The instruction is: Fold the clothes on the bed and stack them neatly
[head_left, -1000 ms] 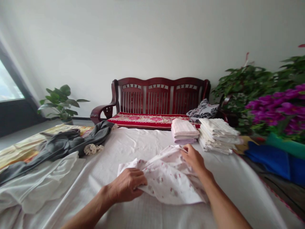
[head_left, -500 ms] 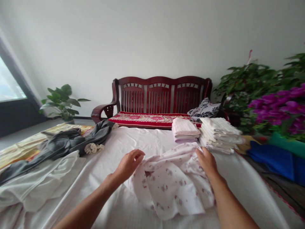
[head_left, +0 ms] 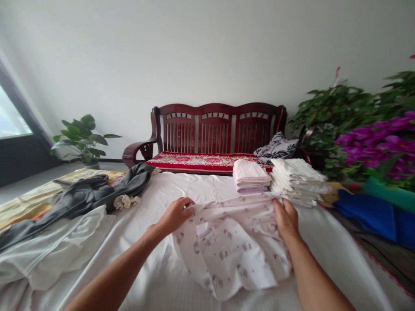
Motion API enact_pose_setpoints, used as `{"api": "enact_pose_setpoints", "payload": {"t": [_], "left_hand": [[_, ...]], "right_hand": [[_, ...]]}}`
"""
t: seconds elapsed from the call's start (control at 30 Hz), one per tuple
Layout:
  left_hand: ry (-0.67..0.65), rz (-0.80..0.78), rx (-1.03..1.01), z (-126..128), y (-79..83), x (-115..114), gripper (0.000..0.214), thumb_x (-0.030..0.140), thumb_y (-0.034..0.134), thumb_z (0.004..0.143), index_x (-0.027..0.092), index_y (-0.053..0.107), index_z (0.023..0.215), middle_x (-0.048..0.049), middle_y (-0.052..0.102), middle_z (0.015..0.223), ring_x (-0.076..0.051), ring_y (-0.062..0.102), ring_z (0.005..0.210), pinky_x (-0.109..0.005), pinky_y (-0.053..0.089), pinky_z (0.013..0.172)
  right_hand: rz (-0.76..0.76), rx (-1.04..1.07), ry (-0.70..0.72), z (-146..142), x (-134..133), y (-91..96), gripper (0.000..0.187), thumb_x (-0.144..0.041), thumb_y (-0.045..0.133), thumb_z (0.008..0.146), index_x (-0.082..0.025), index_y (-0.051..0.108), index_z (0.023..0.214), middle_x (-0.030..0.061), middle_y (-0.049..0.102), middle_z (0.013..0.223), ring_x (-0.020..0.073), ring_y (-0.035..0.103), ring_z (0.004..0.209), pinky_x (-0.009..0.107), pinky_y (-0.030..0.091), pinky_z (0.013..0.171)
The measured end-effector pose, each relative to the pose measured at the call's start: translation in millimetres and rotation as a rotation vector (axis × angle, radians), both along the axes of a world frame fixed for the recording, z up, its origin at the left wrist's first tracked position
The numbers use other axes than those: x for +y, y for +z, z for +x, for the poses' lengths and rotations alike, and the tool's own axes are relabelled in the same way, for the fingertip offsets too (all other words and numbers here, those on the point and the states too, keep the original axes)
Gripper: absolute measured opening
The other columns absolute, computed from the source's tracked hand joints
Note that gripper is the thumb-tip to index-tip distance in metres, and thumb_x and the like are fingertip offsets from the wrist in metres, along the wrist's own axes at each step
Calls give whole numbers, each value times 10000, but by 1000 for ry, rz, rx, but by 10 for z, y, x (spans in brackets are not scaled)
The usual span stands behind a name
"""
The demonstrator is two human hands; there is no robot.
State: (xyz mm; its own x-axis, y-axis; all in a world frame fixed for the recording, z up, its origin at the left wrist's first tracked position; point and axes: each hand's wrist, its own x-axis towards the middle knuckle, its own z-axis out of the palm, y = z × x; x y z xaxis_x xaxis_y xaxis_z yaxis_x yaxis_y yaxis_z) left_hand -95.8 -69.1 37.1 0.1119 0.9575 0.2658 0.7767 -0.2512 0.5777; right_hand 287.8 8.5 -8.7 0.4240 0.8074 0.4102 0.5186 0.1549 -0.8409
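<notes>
A thin white garment [head_left: 233,250] with small reddish-grey printed figures lies loosely spread on a white sheet [head_left: 152,268]; its exact kind is unclear. My left hand [head_left: 177,214] is closed on the left end of its far edge, thumb and fingers pinched together. At the opposite end my right hand [head_left: 287,218] grips the same edge between thumb and fingers. Between both hands the far edge runs fairly straight, while the near part falls in soft folds.
Beyond the garment stand a pinkish folded stack [head_left: 251,175] and a taller white folded stack [head_left: 296,181]. Dark grey clothing [head_left: 97,196], a cream scrunchie [head_left: 126,201] and a sheer white garment [head_left: 58,250] lie left. A wooden bench [head_left: 215,134] stands behind; purple flowers [head_left: 382,142] are right.
My hands have moved slightly apart, the left one leftward and the right one rightward. The garment's far edge is now stretched straighter between them.
</notes>
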Motion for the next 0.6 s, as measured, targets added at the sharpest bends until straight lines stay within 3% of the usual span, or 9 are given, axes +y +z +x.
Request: {"api": "enact_pose_setpoints", "payload": {"t": [0.13, 0.2, 0.4, 0.53, 0.6], "left_hand": [[148, 204, -41, -253, 55, 25, 221, 220, 500, 804, 200, 694, 907, -26, 673, 886, -162, 594, 740, -265, 451, 715], [156, 198, 7, -441, 20, 29, 212, 195, 496, 784, 199, 685, 881, -28, 682, 875, -172, 603, 757, -266, 445, 718], [56, -258, 286, -880, -170, 20, 163, 216, 532, 767, 226, 686, 716, -20, 702, 753, -198, 634, 735, -267, 389, 667], [160, -214, 228, -762, -168, 79, 254, 391, 542, 849, 224, 691, 729, -39, 705, 757, -205, 633, 739, -266, 385, 656], [133, -221, 186, -576, -154, 146, 326, 420, 505, 884, 218, 690, 707, -41, 698, 720, -195, 624, 695, -265, 385, 647]], "right_hand": [[8, 101, -143, 61, 1, 5, 340, -517, 492, 715, -206, 612, 776, 62, 643, 772, 248, 527, 782, 356, 409, 758], [-30, 141, -182, 101, 10, -7, 300, -506, 507, 695, -218, 585, 715, 55, 620, 711, 247, 516, 756, 360, 404, 732], [-21, 110, -85, 138, 55, -49, 250, -477, 486, 706, -241, 547, 648, 34, 573, 626, 229, 484, 700, 359, 386, 699], [-7, 140, -116, 129, 89, -44, 233, -463, 479, 680, -243, 541, 634, 29, 562, 613, 223, 478, 688, 357, 390, 688], [-11, 160, -130, 128, 91, -33, 234, -460, 482, 676, -239, 549, 640, 27, 564, 616, 223, 487, 695, 355, 396, 695]]}}
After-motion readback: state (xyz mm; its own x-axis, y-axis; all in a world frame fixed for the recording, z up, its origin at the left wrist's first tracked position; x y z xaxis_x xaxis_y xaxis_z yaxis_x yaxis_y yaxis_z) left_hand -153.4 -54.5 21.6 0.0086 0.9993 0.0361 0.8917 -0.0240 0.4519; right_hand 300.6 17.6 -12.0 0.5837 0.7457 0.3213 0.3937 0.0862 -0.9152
